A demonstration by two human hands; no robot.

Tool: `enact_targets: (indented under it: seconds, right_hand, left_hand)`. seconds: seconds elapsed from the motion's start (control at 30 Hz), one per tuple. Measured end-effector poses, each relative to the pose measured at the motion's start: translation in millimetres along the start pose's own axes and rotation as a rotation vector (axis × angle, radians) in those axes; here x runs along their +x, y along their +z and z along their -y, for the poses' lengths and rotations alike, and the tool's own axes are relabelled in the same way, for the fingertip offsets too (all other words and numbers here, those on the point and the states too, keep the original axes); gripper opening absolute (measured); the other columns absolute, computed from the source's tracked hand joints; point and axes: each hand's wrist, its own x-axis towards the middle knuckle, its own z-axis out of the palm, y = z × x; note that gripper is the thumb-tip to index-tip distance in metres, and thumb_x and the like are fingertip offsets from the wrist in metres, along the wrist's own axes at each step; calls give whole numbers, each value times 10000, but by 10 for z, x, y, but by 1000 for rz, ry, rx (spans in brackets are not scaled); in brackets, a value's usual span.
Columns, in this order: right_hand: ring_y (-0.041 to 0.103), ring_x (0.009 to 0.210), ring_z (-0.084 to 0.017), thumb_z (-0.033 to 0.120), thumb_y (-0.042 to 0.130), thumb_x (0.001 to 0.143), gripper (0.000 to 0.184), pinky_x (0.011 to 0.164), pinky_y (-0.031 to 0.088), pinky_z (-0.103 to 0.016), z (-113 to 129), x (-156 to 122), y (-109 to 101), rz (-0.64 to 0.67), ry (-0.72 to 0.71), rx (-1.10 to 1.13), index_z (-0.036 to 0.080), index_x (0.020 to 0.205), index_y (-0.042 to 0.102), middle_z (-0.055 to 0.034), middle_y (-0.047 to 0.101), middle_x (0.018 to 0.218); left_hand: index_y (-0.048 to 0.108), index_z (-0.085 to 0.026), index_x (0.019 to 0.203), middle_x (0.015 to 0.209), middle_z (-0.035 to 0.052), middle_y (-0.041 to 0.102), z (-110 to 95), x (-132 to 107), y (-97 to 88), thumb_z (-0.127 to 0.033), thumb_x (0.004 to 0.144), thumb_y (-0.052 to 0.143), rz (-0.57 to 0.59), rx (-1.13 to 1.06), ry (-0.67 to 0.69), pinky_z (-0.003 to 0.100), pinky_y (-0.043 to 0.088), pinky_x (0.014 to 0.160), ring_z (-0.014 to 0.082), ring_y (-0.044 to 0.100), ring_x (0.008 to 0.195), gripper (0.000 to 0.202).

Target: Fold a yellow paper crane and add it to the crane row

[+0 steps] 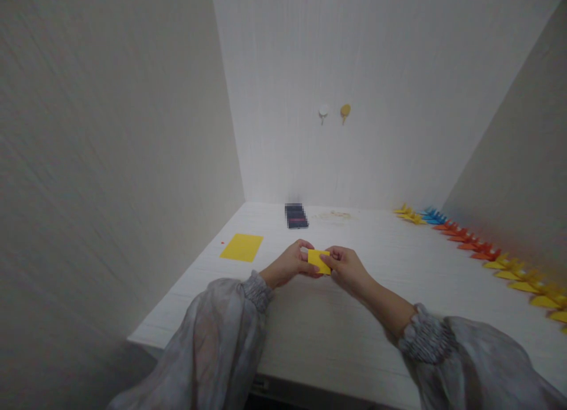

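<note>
A small folded square of yellow paper is held between both hands above the white table. My left hand pinches its left and lower side, thumb along the near edge. On the opposite side, my right hand grips the paper with the thumb on its face and the fingers bent behind. Parts of the fingers behind the paper are hidden. To the left of my left hand, a flat yellow sheet lies on the table.
Folded paper cranes in yellow, orange-red and blue line the table's right side. A dark phone-like object, pixelated, lies at the back. Two hooks are on the back wall. Walls enclose the left and right sides.
</note>
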Motion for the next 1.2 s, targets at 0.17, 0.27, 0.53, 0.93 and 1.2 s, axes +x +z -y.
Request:
enact_targets:
  seconds: [0.17,0.27,0.53,0.93,1.2]
  right_hand:
    - [474,420,-95,377,649,580,253,420,351,-215,7,-13,-12,7,24,47,150,616,543,13,550,495]
    - [511,465,-109,415,592,650,281,463,389,-229,17,-21,-29,64,19,95,136,638,568,-8,572,530]
    - [575,549,-128,155,673,485,315,551,458,-258,25,-40,0,121,86,159,163,760,520,8,621,645]
    - [576,514,-119,101,654,484,286,544,453,-253,61,-20,-109,197,155,179,127,750,550,15,618,573]
    - [567,473,-130,145,714,474,381,523,451,-271,47,-3,-173,255,213,195,113,825,569,7,609,533]
  left_hand:
    - [309,-174,936,707,30,636,4,-7,-24,-94,502,708,33,-14,-5,301,488,614,175,633,633,594]
    - [312,-171,932,708,29,634,19,-1,-23,-73,500,693,-1,-9,13,300,488,593,186,634,645,583]
    - [306,-161,923,714,42,626,67,20,-44,-19,511,637,-60,20,-29,324,492,603,181,632,607,547]
    - [312,-164,907,688,42,636,82,-6,-83,-29,504,637,-17,44,-48,325,492,601,192,634,613,535]
    - [329,-159,903,639,7,616,89,-26,-115,-35,479,650,-8,74,-61,336,493,585,172,618,548,546]
